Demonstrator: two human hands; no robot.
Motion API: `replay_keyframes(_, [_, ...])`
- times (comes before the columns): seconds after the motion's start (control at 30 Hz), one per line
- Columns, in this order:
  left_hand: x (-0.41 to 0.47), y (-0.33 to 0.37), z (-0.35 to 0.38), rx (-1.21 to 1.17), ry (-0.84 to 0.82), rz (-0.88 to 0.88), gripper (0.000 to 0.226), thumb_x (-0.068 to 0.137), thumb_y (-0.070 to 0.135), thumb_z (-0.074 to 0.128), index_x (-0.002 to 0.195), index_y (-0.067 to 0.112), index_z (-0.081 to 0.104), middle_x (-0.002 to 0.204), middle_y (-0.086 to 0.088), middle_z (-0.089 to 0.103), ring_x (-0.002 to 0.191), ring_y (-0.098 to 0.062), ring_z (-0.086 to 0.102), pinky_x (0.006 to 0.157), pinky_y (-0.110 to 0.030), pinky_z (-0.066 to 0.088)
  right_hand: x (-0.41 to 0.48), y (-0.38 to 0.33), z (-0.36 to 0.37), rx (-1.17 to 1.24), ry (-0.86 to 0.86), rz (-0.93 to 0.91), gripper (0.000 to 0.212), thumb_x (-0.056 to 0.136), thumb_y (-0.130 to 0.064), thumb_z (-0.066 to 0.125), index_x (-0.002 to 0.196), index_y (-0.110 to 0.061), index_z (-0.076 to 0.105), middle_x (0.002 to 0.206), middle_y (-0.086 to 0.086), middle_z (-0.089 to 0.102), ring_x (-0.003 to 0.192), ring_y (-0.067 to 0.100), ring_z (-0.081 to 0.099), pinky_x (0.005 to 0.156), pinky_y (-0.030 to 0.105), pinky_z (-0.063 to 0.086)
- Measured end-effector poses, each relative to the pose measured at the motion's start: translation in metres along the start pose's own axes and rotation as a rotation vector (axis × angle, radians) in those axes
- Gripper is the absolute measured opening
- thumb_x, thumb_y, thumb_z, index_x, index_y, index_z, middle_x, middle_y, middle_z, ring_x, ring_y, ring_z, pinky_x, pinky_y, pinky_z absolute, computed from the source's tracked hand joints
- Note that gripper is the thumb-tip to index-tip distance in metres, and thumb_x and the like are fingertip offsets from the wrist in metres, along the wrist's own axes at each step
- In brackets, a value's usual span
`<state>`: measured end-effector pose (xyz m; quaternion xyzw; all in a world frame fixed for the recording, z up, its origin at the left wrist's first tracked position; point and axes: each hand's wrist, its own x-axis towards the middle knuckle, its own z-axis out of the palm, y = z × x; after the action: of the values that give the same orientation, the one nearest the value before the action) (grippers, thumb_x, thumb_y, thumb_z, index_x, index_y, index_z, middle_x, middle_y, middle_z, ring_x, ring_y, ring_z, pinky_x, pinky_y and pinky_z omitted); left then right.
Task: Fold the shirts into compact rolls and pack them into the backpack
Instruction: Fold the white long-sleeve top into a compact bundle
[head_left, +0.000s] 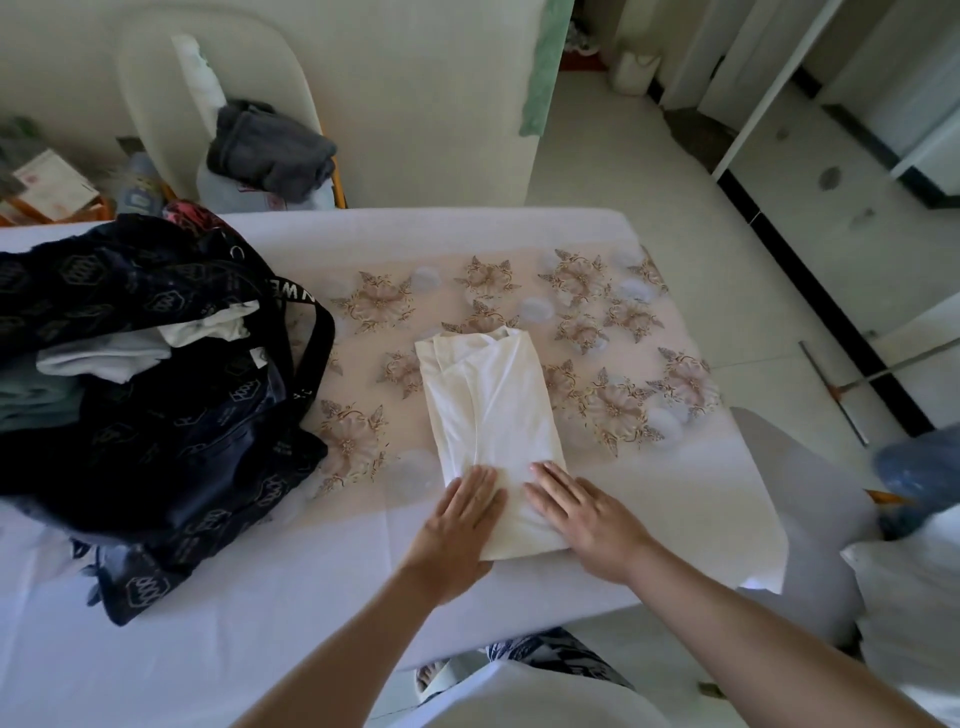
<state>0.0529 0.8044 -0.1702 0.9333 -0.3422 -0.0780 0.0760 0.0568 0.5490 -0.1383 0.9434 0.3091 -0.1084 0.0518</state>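
I see both hands, left hand (460, 525) and right hand (587, 519), fingers flat, pressing the folded white cotton shirt's (491, 410) near end, right of the open dark patterned backpack (171, 415).

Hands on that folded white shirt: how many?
2. The left hand lies flat on the white shirt's near left corner; the right hand lies flat on its near right corner.

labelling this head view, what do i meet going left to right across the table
dark backpack → left hand → right hand. The folded white shirt lies under both hands, so it has no clear place.
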Motion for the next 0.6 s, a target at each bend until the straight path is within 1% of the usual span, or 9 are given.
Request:
replay_keyframes(0.1, [0.003,0.001,-0.007,-0.013,-0.008,-0.001,0.087,0.070,0.044,0.076,0.144,0.009,0.047,0.156,-0.017,0.033,0.145,-0.036,0.029,0.115,-0.049,0.031,0.008,-0.014,-0.013,0.072,-0.062,0.089,0.094,0.071,0.007,0.063,0.156,-0.012,0.027,0.163,0.012,0.022,0.149,0.030,0.026,0.100,0.042,0.049])
replay_keyframes(0.17, [0.003,0.000,-0.014,-0.096,0.069,0.007,0.073,0.068,0.032,0.081,0.134,0.010,0.059,0.148,-0.013,0.047,0.138,-0.032,0.042,0.110,-0.049,0.039,0.013,-0.020,-0.018,0.148,-0.037,0.133,0.079,0.080,0.008,0.055,0.153,-0.013,0.032,0.162,0.009,0.024,0.150,0.028,0.025,0.097,0.042,0.050])
replay_keyframes(0.2, [0.002,-0.001,-0.016,-0.192,0.136,-0.007,0.065,0.068,0.024,0.082,0.129,0.011,0.064,0.141,-0.011,0.055,0.132,-0.030,0.050,0.105,-0.049,0.046,0.016,-0.021,-0.023,0.235,-0.023,0.174,0.067,0.084,0.004,0.052,0.147,-0.013,0.042,0.158,0.009,0.034,0.146,0.027,0.033,0.094,0.041,0.051])
replay_keyframes(0.27, [-0.005,-0.003,-0.031,-0.431,0.235,-0.120,0.047,0.077,0.016,0.069,0.123,0.018,0.065,0.125,-0.006,0.066,0.116,-0.027,0.063,0.091,-0.040,0.055,0.023,-0.019,-0.035,0.400,0.039,0.268,0.042,0.082,-0.011,0.056,0.123,-0.018,0.063,0.129,0.006,0.063,0.118,0.028,0.060,0.082,0.036,0.051])
replay_keyframes(0.33, [-0.014,-0.009,-0.050,-0.582,0.235,-0.223,0.040,0.085,0.029,0.058,0.125,0.034,0.053,0.117,0.003,0.066,0.102,-0.020,0.064,0.081,-0.030,0.053,0.027,-0.016,-0.048,0.515,0.152,0.375,0.025,0.075,-0.023,0.056,0.096,-0.020,0.069,0.089,0.002,0.072,0.085,0.030,0.067,0.067,0.032,0.049])
replay_keyframes(0.43, [-0.023,-0.016,-0.064,-0.539,0.063,-0.206,0.075,0.076,0.051,0.073,0.141,0.039,0.036,0.128,0.022,0.044,0.106,-0.001,0.045,0.087,-0.024,0.042,0.028,-0.009,-0.058,0.679,0.320,0.471,0.025,0.069,-0.029,0.053,0.084,-0.020,0.070,0.067,-0.002,0.067,0.066,0.026,0.062,0.057,0.027,0.044])
replay_keyframes(0.5, [-0.015,-0.015,-0.066,-0.547,0.131,-0.249,0.065,0.081,0.042,0.076,0.137,0.035,0.043,0.124,0.011,0.059,0.099,-0.010,0.058,0.079,-0.023,0.042,0.028,-0.006,-0.062,0.705,0.345,0.488,0.020,0.072,-0.031,0.054,0.083,-0.021,0.067,0.060,-0.005,0.060,0.060,0.022,0.056,0.055,0.027,0.038])
replay_keyframes(0.53, [-0.007,-0.016,-0.067,-0.568,0.226,-0.311,0.050,0.085,0.039,0.073,0.129,0.031,0.051,0.110,0.001,0.069,0.089,-0.020,0.065,0.069,-0.024,0.041,0.029,-0.003,-0.063,0.719,0.358,0.502,0.013,0.076,-0.030,0.055,0.082,-0.023,0.064,0.057,-0.006,0.056,0.057,0.018,0.053,0.054,0.027,0.035])
replay_keyframes(0.6, [0.014,-0.019,-0.077,-0.613,0.331,-0.515,0.032,0.091,0.041,0.066,0.114,0.019,0.062,0.084,-0.009,0.071,0.078,-0.032,0.065,0.058,-0.030,0.035,0.030,-0.001,-0.063,0.796,0.405,0.542,0.004,0.086,-0.030,0.061,0.084,-0.029,0.058,0.057,-0.007,0.054,0.053,0.009,0.051,0.052,0.029,0.035])
